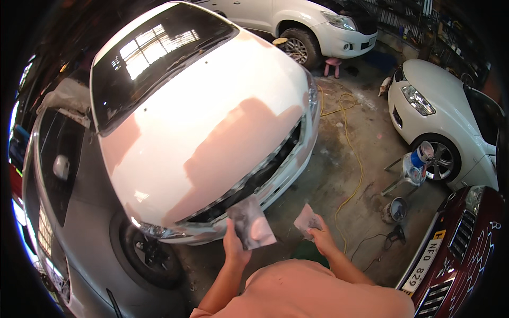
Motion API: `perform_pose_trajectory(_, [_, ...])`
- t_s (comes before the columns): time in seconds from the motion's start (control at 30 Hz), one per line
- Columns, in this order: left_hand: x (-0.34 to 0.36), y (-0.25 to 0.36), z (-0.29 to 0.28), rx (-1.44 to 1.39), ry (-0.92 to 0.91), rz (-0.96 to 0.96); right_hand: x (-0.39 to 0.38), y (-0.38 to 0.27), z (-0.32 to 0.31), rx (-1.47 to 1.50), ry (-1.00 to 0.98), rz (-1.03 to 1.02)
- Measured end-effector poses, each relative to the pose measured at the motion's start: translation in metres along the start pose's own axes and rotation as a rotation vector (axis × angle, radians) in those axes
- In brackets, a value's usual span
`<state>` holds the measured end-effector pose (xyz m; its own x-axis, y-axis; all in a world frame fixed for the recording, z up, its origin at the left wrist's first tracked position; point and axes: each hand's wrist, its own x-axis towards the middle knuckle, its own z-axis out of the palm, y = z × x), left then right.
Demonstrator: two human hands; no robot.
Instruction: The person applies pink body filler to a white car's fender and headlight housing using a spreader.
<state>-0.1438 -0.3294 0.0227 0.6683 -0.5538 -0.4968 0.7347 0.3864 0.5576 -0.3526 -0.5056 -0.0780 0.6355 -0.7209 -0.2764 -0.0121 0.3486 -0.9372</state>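
Our left hand (235,247) pinches a worn sheet of sandpaper (251,222), fingers closed on its lower edge; our right hand (322,238) grips a smaller folded piece (306,219). Both hover before the white car's bonnet (212,127) (patchy with pinkish filler). Beyond, a yellow hose (350,148) crosses the floor (328,175).

— What colours are the cars?
— The near car (212,106) is white with pinkish patches; the right one (466,233) is dark red.
— And the cable (352,159)?
— Yellow, on grey floor (328,175).
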Motion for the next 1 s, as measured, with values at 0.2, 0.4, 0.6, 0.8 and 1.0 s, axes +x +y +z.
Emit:
perform_pose_trajectory(0.2, [0.079,-0.144,0.135,0.13,-0.172,-0.225,0.066,-0.075,-0.141,0.574,0.259,0.119])
perform_pose_trajectory(0.4, [0.147,-0.221,0.264,0.4,-0.366,-0.375,0.123,-0.126,-0.265,0.687,0.466,-0.169])
perform_pose_trajectory(0.6, [0.229,-0.293,0.374,0.533,-0.443,-0.533,0.201,-0.149,-0.346,0.811,0.518,-0.262])
perform_pose_trajectory(0.8, [0.359,-0.358,0.502,0.539,-0.517,-0.607,0.341,-0.224,-0.43,0.893,0.551,-0.297])
perform_pose_trajectory(1.0, [0.474,-0.383,0.672,0.465,-0.682,-0.576,0.466,-0.345,-0.501,0.939,0.546,-0.276])
